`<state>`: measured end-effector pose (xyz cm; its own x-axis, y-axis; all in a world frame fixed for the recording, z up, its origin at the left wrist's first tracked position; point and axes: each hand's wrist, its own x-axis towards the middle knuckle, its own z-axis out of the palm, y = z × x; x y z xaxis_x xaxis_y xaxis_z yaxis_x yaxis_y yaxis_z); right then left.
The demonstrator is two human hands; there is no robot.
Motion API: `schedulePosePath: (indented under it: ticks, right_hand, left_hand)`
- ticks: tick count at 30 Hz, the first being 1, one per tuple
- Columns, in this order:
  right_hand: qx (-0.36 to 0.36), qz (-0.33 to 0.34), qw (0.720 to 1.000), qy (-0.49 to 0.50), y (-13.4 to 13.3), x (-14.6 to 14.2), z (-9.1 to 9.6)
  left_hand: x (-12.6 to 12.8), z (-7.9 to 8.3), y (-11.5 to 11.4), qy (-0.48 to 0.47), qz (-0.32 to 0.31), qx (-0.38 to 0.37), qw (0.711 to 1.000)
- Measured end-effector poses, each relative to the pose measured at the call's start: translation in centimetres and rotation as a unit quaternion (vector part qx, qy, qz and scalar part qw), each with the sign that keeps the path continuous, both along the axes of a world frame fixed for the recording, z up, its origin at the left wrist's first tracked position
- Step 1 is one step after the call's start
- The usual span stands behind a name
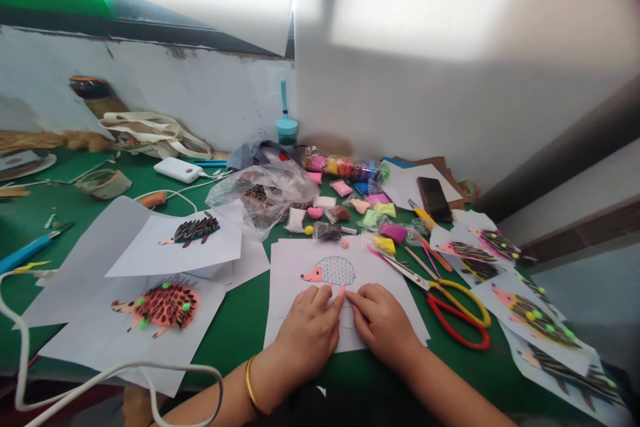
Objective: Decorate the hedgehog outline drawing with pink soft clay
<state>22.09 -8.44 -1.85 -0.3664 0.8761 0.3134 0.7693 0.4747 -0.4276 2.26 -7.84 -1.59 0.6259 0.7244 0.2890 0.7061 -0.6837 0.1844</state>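
A hedgehog picture (337, 271) lies before me on a stack of white paper (285, 280); its face is pink clay and its body a blue outline filled with small marks. Just below the body, a small piece of pink clay (341, 290) sits between the tips of my index fingers. My left hand (311, 323), with a gold bangle (253, 387) on the wrist, rests on the paper, its fingers curled and closed at the clay. From the other side my right hand (383, 321) meets the same piece, fingers bent and closed. The thumbs are partly hidden.
Scissors (455, 307) with red and yellow handles lie right of the paper. Clay packets (393, 233) and a plastic bag of seeds (265, 197) are behind it. Finished hedgehog pictures (160, 307) flank both sides. A white cable (125, 367) loops at front left; a phone (434, 199) lies back right.
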Motion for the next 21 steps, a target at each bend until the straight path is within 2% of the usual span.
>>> schedulePosePath:
  ticks: [11, 21]
  right_hand:
    - [0.0, 0.003, 1.0, -0.004, -0.02, 0.15, -0.18]
    - [0.007, -0.002, 0.999, -0.036, 0.01, -0.25, 0.02]
  left_hand:
    - [-0.16, 0.44, -0.08, 0.019, -0.014, 0.015, 1.0]
    - [-0.05, 0.1, -0.17, 0.022, -0.015, 0.025, 0.999]
